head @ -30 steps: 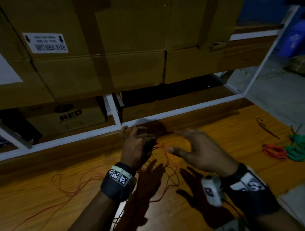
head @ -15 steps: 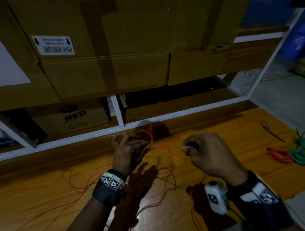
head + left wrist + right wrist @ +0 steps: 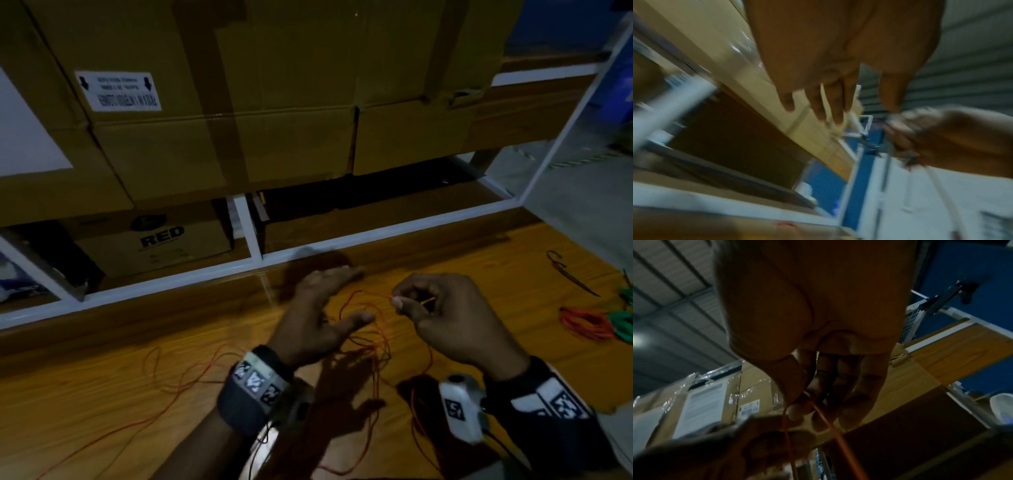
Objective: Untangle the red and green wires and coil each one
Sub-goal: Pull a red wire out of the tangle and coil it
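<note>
A long thin red wire [image 3: 371, 337] lies in loose loops on the wooden tabletop [image 3: 102, 394] and trails off to the lower left. My right hand [image 3: 407, 301] pinches a strand of it between thumb and forefinger, a little above the table; the right wrist view shows the red wire [image 3: 826, 418] leaving the pinch [image 3: 803, 402]. My left hand [image 3: 342, 298] hovers just left of it with straight, spread fingers [image 3: 836, 104], some loops hanging by its thumb. At the far right lie a coiled red wire [image 3: 582, 322] and coiled green wire [image 3: 621, 325].
A white metal rack frame [image 3: 308, 246] runs along the table's far edge, with large cardboard boxes [image 3: 239, 120] on it and a smaller box marked RED [image 3: 154, 240] beneath. A dark wire scrap [image 3: 568, 274] lies at the right. Grey floor shows beyond the table's right end.
My left hand has gone from curled around the strands to flat and spread. The right hand has moved closer to it, still pinching the red wire. The view has shifted left.
</note>
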